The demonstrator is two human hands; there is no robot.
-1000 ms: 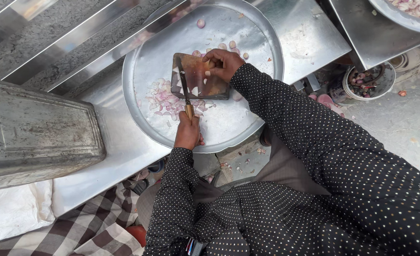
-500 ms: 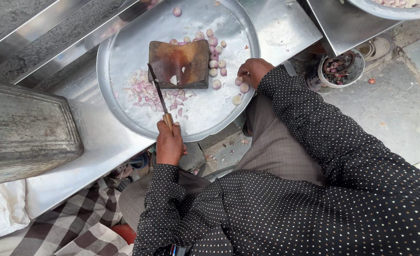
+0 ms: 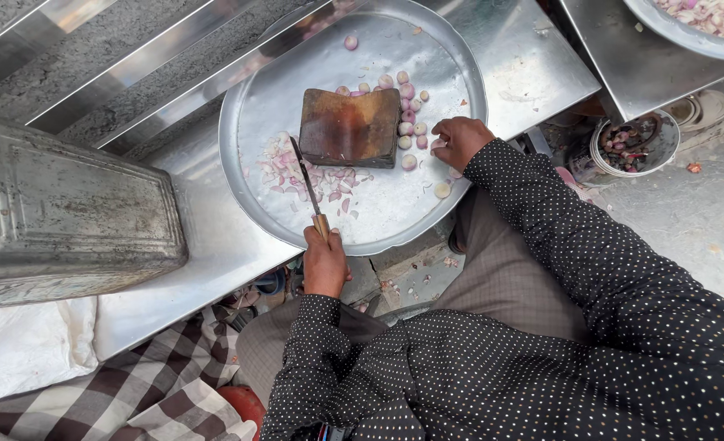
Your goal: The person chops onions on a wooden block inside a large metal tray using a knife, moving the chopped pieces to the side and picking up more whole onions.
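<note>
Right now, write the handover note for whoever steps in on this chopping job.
Left hand: shut on the knife, blade lying over the chopped pile.
Right hand: on the tray beside the whole peeled shallots; whether it grips one cannot be told.
Things: wooden chopping block sits in the round steel tray, nothing on it. Chopped shallot pieces lie left of and in front of the block; whole ones along its right edge and behind it.
Done: one pile cut.
Left: a dozen or so whole shallots uncut.
</note>
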